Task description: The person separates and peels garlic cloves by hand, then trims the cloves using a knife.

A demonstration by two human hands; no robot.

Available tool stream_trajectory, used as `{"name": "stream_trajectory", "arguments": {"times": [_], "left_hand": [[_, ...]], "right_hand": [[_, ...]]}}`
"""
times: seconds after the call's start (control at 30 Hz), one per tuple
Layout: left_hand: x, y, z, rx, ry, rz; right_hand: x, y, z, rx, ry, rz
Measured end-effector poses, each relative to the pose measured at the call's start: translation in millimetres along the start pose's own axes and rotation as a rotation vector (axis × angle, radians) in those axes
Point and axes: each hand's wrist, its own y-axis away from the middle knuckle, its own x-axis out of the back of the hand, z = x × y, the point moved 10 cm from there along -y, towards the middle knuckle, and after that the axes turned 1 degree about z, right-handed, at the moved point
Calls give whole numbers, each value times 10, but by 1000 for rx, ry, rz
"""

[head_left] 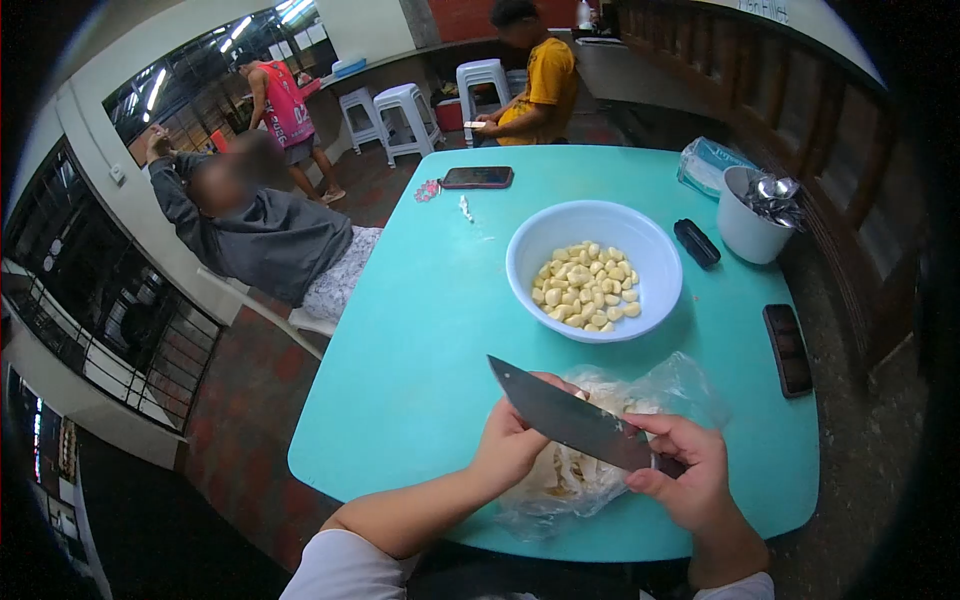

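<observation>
My right hand [690,465] is closed round the handle of a wide-bladed knife [570,415], whose tip points up and to the left. Behind the blade my left hand [510,440] is closed, its fingers partly hidden; a small pale garlic clove [582,395] shows at its fingertips. Below both hands lies a clear plastic bag [680,390] with pale, papery garlic skins [570,475] in it. Beyond the hands stands a light blue basin [520,285] holding many peeled garlic cloves [585,285].
On the turquoise table [400,370] lie a phone [478,178], a second dark phone [788,350], a black case [697,243] and a packet [712,165]. A white bucket [745,225] holds wrapped cutlery. One person [270,240] sits at the left; two others are farther back.
</observation>
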Motion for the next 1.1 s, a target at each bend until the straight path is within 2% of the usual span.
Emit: {"name": "stream_trajectory", "arguments": {"times": [0.1, 0.13, 0.23, 0.4, 0.47, 0.57, 0.7, 0.77, 0.8, 0.87, 0.9, 0.97, 1.0, 1.1], "left_hand": [[58, 2, -32, 40, 52, 36], [112, -9, -25, 22, -4, 69], [168, -116, 83, -61, -143, 111], [377, -538, 234, -194, -377, 207], [396, -809, 373, -375, -501, 137], [157, -1231, 460, -211, -817, 137], [121, -1426, 454, -548, -1359, 96], [321, -1333, 510, -573, -1433, 193], [432, -1251, 529, -584, -1470, 243], [978, -1122, 449, -338, -1029, 366], [1279, -1046, 385, -281, -923, 360], [1345, -856, 401, -166, -746, 390], [1064, -625, 536, -105, -671, 426], [368, -284, 853, -131, -516, 173]], "right_hand": [[8, 21, -96, -26, 35, 15], [25, 24, -130, -52, 45, 28], [104, 13, -167, 78, 114, 58], [231, -21, -140, 25, 165, 67], [237, -74, -75, -37, 136, 12], [352, -135, 24, 10, 183, 77], [509, -221, 189, 17, 353, 161], [584, -263, 302, 49, 478, 168], [608, -282, 403, 21, 494, 102], [653, -300, 575, -35, 514, -30], [673, -276, 626, -69, 530, -53], [690, -219, 665, -127, 567, -103], [678, -184, 627, -125, 606, -90], [561, -43, 556, -89, 728, -37]]}}
